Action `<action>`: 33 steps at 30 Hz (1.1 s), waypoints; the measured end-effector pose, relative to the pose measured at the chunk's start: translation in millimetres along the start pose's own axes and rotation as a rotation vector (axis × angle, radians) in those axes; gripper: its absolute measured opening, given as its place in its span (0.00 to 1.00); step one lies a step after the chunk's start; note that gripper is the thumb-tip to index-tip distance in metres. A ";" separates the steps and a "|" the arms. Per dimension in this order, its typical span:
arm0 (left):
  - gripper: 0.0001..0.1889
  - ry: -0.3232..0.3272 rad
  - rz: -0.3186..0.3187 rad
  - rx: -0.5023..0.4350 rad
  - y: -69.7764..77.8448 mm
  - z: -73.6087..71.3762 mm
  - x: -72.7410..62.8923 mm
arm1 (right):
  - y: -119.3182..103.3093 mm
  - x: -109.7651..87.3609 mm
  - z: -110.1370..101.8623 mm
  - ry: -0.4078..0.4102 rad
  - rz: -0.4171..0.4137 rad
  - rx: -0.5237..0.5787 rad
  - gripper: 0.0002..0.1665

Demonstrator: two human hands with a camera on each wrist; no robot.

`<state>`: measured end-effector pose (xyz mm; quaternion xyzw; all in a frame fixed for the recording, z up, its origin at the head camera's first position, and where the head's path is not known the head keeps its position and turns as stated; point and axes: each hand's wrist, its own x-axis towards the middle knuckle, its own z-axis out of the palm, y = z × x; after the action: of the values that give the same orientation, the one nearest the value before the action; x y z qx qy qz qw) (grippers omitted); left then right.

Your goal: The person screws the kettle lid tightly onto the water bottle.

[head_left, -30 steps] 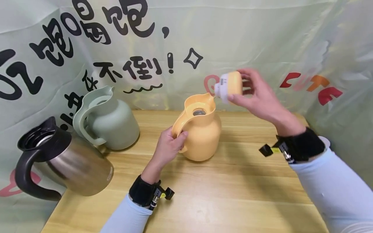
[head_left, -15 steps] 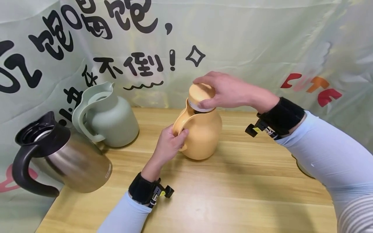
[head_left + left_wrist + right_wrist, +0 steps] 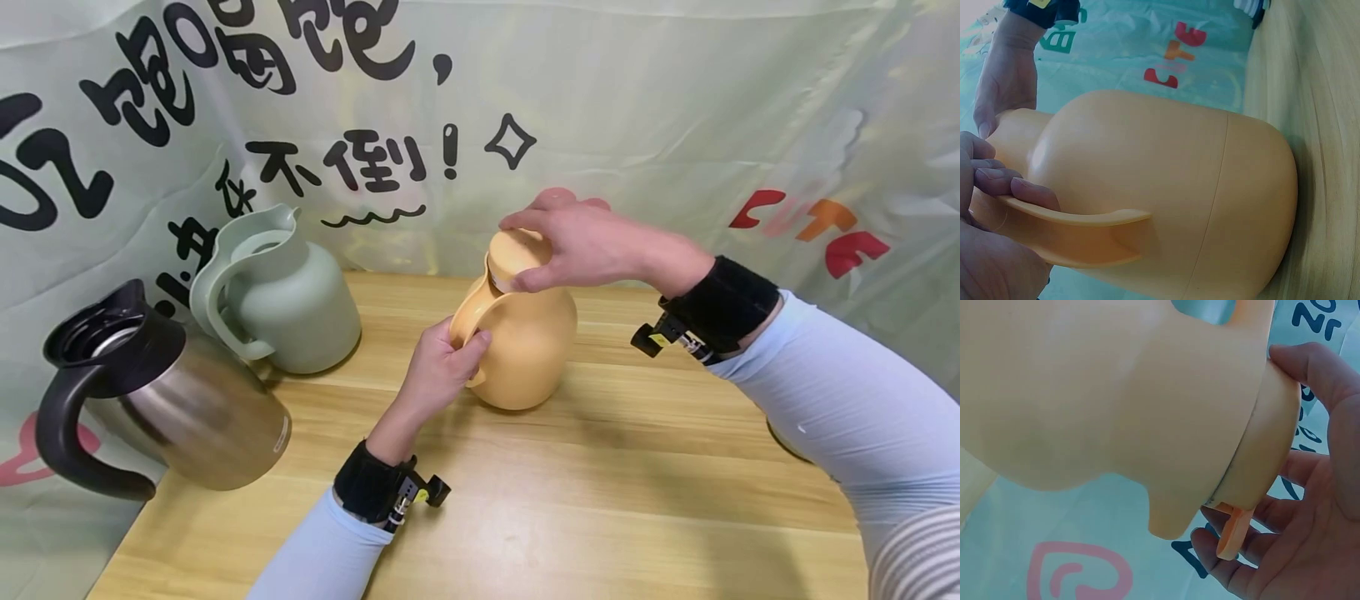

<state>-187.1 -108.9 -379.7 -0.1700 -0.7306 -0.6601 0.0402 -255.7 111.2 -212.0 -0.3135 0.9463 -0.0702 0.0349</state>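
An orange vacuum jug [image 3: 528, 354] stands upright on the wooden table. My left hand [image 3: 440, 367] grips its handle, the fingers curled round it in the left wrist view, where the handle [image 3: 1097, 219] shows in front of the body. Over the jug's mouth, my right hand [image 3: 581, 242] holds the round orange lid [image 3: 517, 250] between thumb and fingers. In the right wrist view the lid [image 3: 1266, 431] sits at the jug's rim with a thin dark seam between them. A small orange tab [image 3: 1234, 534] sticks out of the lid beside the fingers. The lid's lower part is hidden inside the neck.
A pale green jug [image 3: 292, 308] stands at the back left, without a lid in its mouth. Nearer on the left is a steel jug [image 3: 210, 425] with a black handle and collar. A printed cloth [image 3: 637, 100] hangs behind the table [image 3: 525, 500].
My right hand has brought the lid left over the orange jug, turned it upright and lowered it into the mouth. The left hand keeps its grip on the handle.
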 end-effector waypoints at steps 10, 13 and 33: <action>0.10 -0.002 0.006 0.007 -1.0 0.0 0.5 | -5.3 1.4 0.1 0.005 0.029 -0.068 0.50; 0.11 -0.002 0.003 0.013 -1.8 -0.2 0.5 | -6.5 2.4 0.3 0.006 0.051 -0.088 0.56; 0.11 0.012 -0.007 0.005 -1.0 1.5 -0.6 | -8.4 0.1 -20.9 -0.105 0.029 -0.023 0.56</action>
<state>-186.5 -107.6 -381.0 -0.1634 -0.7326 -0.6593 0.0427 -253.1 106.8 -190.1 -0.3036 0.9483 -0.0424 0.0819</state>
